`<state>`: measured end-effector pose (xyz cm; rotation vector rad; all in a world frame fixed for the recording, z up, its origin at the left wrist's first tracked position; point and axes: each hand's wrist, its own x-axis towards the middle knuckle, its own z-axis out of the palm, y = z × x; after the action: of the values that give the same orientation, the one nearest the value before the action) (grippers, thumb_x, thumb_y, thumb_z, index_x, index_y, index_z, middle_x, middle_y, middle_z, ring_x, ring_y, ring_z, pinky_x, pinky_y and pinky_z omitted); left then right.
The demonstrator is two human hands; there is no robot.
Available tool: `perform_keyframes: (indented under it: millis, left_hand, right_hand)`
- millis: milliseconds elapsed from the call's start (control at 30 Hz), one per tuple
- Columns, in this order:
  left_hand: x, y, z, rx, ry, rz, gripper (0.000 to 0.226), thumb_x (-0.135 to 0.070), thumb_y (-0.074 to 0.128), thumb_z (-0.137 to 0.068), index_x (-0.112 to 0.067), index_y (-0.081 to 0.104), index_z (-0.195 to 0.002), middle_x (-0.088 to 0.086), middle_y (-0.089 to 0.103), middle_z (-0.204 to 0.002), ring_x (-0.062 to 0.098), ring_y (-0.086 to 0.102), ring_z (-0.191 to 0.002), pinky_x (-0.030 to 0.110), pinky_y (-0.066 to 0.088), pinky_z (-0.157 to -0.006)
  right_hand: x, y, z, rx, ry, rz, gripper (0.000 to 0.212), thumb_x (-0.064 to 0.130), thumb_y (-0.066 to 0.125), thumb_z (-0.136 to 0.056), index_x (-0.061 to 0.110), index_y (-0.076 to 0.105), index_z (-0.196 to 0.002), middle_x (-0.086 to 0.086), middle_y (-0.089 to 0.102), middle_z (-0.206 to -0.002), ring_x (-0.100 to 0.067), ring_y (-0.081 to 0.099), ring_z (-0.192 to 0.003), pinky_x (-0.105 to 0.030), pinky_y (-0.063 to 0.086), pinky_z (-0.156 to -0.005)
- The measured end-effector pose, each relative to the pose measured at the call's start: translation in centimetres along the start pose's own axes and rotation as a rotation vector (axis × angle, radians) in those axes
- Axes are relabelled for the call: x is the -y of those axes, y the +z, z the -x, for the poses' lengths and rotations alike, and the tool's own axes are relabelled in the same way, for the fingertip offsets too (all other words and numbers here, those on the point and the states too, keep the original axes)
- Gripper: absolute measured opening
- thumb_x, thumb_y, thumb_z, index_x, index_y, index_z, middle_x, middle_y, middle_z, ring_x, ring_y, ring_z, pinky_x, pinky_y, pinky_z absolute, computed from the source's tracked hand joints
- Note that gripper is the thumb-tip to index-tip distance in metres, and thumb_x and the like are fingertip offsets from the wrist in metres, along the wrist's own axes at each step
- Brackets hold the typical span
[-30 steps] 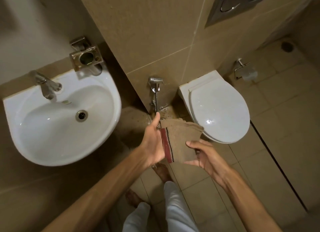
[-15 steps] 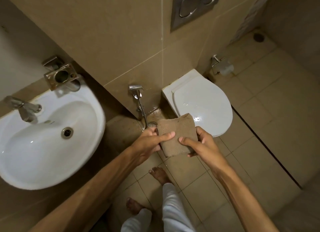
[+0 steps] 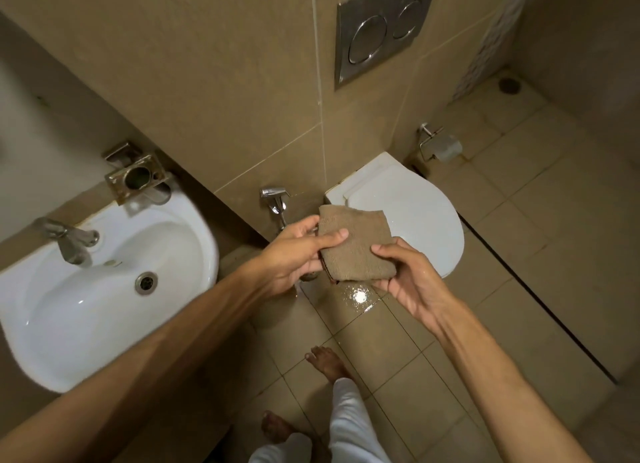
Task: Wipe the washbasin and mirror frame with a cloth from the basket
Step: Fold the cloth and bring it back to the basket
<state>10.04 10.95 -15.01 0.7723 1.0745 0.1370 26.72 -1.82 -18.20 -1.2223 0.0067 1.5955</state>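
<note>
The cloth (image 3: 356, 246) is a brown folded square in the middle of the frame, held up in the air in front of the white toilet (image 3: 412, 216). It is about as wide as it is tall, so it has no clear long side. 2 hands hold it. The left hand (image 3: 294, 254) pinches its left edge, thumb on top and fingers under. The right hand (image 3: 405, 275) pinches its lower right corner the same way. Both arms reach forward from the bottom of the frame, bent a little, with the hands close together.

The washbasin (image 3: 187, 227) is at the left of the frame, well apart from the cloth, with its tap (image 3: 69, 237) at the far left. The left hand is the nearer one to it, so I think that hand could carry the cloth over to the left and down to the rim. No mirror frame or basket can be seen here. The floor (image 3: 356, 298) under the cloth looks wet and shiny
</note>
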Motion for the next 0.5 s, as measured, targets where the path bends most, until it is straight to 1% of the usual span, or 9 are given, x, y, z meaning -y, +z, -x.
perform_keyframes:
  millis: [33,100,167,233,300,333,367,433,500]
  left_hand:
    - [-1.0,-0.2,0.4,-0.019,0.031,-0.045,0.037,-0.013,0.076,-0.094,-0.015,0.066,-0.13,0.009,0.075,-0.128,0.021,0.076,-0.113,0.037,0.066,-0.087]
    - [-3.4,-0.4,1.4,-0.058,0.101,-0.139,0.039,-0.02,0.077,-0.094,-0.019,0.066,-0.132,0.004,0.078,-0.124,0.019,0.076,-0.112,0.041,0.065,-0.088]
    - [-5.7,-0.5,2.9,-0.079,0.165,-0.2,0.045,-0.026,0.076,-0.095,-0.025,0.062,-0.137,0.001,0.079,-0.122,0.02,0.077,-0.111,0.044,0.065,-0.089]
    - [-8.3,-0.2,4.7,-0.078,0.223,-0.197,0.049,-0.03,0.074,-0.097,-0.031,0.057,-0.143,0.002,0.079,-0.121,0.022,0.079,-0.107,0.043,0.066,-0.088]
    - [-11.2,0.2,6.9,-0.059,0.273,-0.177,0.05,-0.031,0.072,-0.098,-0.035,0.054,-0.145,0.003,0.08,-0.12,0.022,0.08,-0.102,0.036,0.067,-0.082]
    - [-12.6,0.3,8.3,-0.061,0.308,-0.176,0.05,-0.032,0.072,-0.098,-0.036,0.054,-0.145,0.002,0.08,-0.12,0.021,0.08,-0.101,0.033,0.066,-0.08]
    - [-14.8,0.3,9.8,-0.052,0.361,-0.19,0.05,-0.032,0.072,-0.098,-0.036,0.054,-0.145,0.001,0.08,-0.12,0.02,0.08,-0.102,0.031,0.066,-0.081]
    - [-17.1,0.9,12.3,-0.019,0.402,-0.194,0.049,-0.03,0.07,-0.1,-0.035,0.053,-0.146,0.0,0.08,-0.12,0.018,0.079,-0.105,0.033,0.066,-0.085]
    - [-20.3,1.0,15.1,0.01,0.467,-0.204,0.046,-0.026,0.068,-0.101,-0.031,0.055,-0.144,0.0,0.081,-0.117,0.017,0.079,-0.104,0.03,0.066,-0.084]
  right_hand:
    - [1.2,0.9,0.2,0.005,-0.002,0.034,0.023,0.002,0.074,-0.089,0.009,0.054,-0.099,-0.024,0.06,-0.135,-0.041,0.06,-0.133,-0.054,0.062,-0.093]
    - [4.0,2.7,0.6,0.0,-0.046,0.132,0.021,0.001,0.072,-0.091,0.011,0.054,-0.086,-0.016,0.067,-0.12,-0.032,0.069,-0.119,-0.046,0.068,-0.08]
    - [7.1,4.8,1.5,-0.013,-0.124,0.227,0.021,0.001,0.073,-0.091,0.013,0.057,-0.084,-0.012,0.075,-0.101,-0.023,0.077,-0.094,-0.042,0.068,-0.073]
    - [10.2,7.2,2.8,-0.036,-0.204,0.319,0.019,0.001,0.076,-0.09,0.011,0.059,-0.088,-0.01,0.077,-0.087,-0.019,0.078,-0.078,-0.04,0.066,-0.069]
    - [13.4,9.6,4.6,-0.03,-0.28,0.391,0.018,0.005,0.078,-0.089,0.009,0.062,-0.094,-0.008,0.078,-0.084,-0.017,0.078,-0.075,-0.036,0.065,-0.065]
    - [14.9,10.8,5.7,-0.026,-0.318,0.42,0.018,0.008,0.079,-0.088,0.008,0.063,-0.097,-0.008,0.079,-0.087,-0.018,0.078,-0.078,-0.034,0.063,-0.065]
    - [16.8,12.4,6.7,-0.012,-0.365,0.452,0.021,0.012,0.08,-0.086,0.006,0.065,-0.1,-0.009,0.08,-0.093,-0.019,0.078,-0.081,-0.032,0.062,-0.066]
    - [19.2,14.4,9.0,0.018,-0.398,0.515,0.03,0.02,0.082,-0.083,0.004,0.066,-0.103,-0.011,0.079,-0.098,-0.022,0.078,-0.086,-0.032,0.061,-0.068]
    - [21.9,16.9,11.1,0.065,-0.465,0.557,0.03,0.023,0.082,-0.08,0.005,0.067,-0.1,-0.012,0.078,-0.092,-0.022,0.076,-0.079,-0.03,0.06,-0.064]
